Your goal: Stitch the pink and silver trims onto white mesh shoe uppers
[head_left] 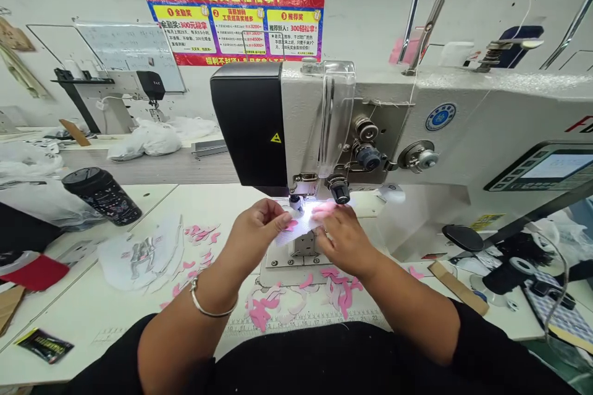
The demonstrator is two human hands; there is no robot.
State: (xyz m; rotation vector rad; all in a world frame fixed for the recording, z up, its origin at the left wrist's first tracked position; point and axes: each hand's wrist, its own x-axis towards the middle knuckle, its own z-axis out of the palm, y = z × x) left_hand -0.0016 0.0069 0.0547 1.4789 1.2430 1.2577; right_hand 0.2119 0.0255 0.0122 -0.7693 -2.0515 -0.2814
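Observation:
Under the lit needle area of the sewing machine (303,123) lies a white mesh-like fabric piece (290,236) with pink cut pieces (324,210) on it. My left hand (262,225) pinches the white fabric's left edge between thumb and fingers, just left of the presser foot (296,202). On the right side, my right hand (345,237) has its fingers curled and pressed together on the fabric and a pink piece, close to the needle. The fingertips partly hide what they hold. Loose pink and white cut pieces (262,305) lie in front of the machine bed (273,274).
A printed ruler strip (296,326) runs along the table's front. To the left are a white template sheet (139,259), a black tumbler (102,194) and a small black packet (45,345). A black thread cone (507,274) and a cardboard strip (458,287) sit at right.

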